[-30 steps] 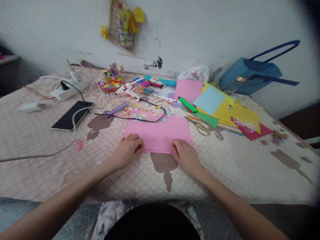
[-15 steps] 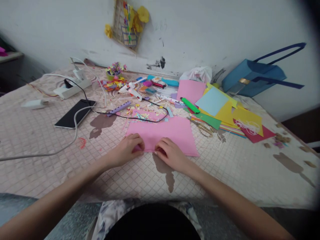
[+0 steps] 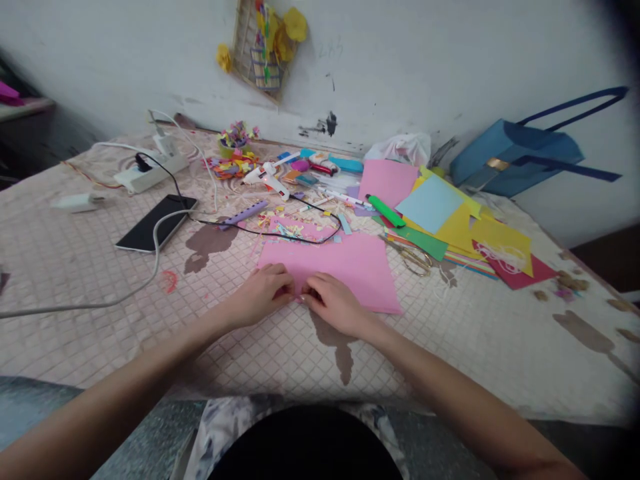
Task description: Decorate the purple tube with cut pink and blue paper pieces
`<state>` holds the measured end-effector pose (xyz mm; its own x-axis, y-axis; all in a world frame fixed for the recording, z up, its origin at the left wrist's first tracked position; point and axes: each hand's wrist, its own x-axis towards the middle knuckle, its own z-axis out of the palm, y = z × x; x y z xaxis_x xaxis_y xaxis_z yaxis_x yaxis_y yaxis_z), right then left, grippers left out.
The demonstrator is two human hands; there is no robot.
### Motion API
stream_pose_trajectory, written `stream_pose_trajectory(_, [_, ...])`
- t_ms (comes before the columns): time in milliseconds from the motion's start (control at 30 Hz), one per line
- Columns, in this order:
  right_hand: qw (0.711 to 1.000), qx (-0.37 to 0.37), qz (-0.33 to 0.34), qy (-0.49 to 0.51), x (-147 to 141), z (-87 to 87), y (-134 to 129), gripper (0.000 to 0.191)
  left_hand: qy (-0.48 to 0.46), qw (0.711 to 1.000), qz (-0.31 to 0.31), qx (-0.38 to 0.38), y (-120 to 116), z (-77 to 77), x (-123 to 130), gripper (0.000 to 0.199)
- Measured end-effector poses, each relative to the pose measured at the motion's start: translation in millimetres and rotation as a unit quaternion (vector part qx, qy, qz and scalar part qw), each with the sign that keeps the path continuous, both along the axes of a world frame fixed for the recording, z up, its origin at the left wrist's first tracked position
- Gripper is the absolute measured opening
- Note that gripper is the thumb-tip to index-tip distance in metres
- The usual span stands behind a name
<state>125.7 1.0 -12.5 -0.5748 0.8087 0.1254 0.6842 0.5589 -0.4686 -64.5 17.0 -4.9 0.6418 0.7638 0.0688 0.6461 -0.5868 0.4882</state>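
Observation:
A pink sheet of paper (image 3: 360,267) lies on the table in front of me, its near edge toward my body. My left hand (image 3: 265,293) grips that edge left of its middle, thumb and fingers curled together. Close beside it, my right hand (image 3: 333,301) pinches the same edge, fingertips drawn in. The two hands are nearly touching. Whether the edge is folded under the fingertips is hidden. Small paper scraps (image 3: 290,230) and a black cord (image 3: 300,241) lie at the sheet's far side.
Behind the sheet lies a white glue gun (image 3: 273,180). Gold-handled scissors (image 3: 416,259), a green cutter (image 3: 385,211) and coloured papers (image 3: 445,220) are to the right. A tablet-like black device (image 3: 157,223) and a power strip (image 3: 153,173) sit left. A blue bag (image 3: 515,157) stands back right.
My right hand has moved left along the paper's near edge, narrowing the gap to my left hand. The whole view has shifted slightly.

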Motion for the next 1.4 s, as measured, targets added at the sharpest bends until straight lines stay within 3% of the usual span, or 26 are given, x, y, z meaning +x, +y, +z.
stream_pose_trajectory(333, [0.998, 0.034, -0.031, -0.041, -6, -1.5, -6, 0.004, -0.007, 1.000, 0.000, 0.004, 2, 0.7, -4, 0.006])
stream_pose_trajectory(533, [0.997, 0.044, -0.035, -0.054, -7, -1.5, -8, 0.006, -0.006, 1.000, 0.028, -0.004, 0, 5.5, -16, 0.009])
stream_pose_trajectory(933, [0.997, 0.044, -0.037, -0.049, -7, -1.9, -8, 0.004, 0.006, 0.996, 0.088, 0.008, -4, -0.5, -42, 0.013])
stream_pose_trajectory(1400, [0.997, 0.047, -0.041, -0.052, -8, -2.7, -9, 0.005, 0.010, 0.990, 0.137, 0.030, -14, -7.3, -37, 0.018])
